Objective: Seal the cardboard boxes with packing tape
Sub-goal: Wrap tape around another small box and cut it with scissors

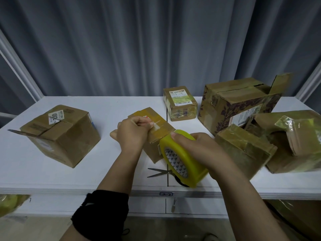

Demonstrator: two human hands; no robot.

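Far out to the left of the left hand's fingers (pixel 144 121), a brown box (pixel 60 134) stands on the white tabletop (pixel 104 171), its top flaps loose and one flap jutting out sideways. The left hand (pixel 132 132), with a black sleeve (pixel 104 209) up the forearm, has its fingers curled tight and pinches the end of a strip of tape (pixel 161 132) down on the top of the small box (pixel 156 148) right beneath them. The strip runs from those fingers across the lid to the yellow tape roll (pixel 180 159), which sits at the box's near right edge. The right hand (pixel 196 148) grips the roll from above, fingers wrapped over its rim. Just below the roll, nearer than both hands, scissors (pixel 159 172) lie on the tabletop, blades apart. Beyond the right hand's fingers stands a labelled box (pixel 179 103), already taped. To their right are a large patterned box (pixel 238 105) with one flap raised, and nearer, two boxes wrapped in tape (pixel 243 150), touching each other. A grey curtain (pixel 139 40) hangs behind
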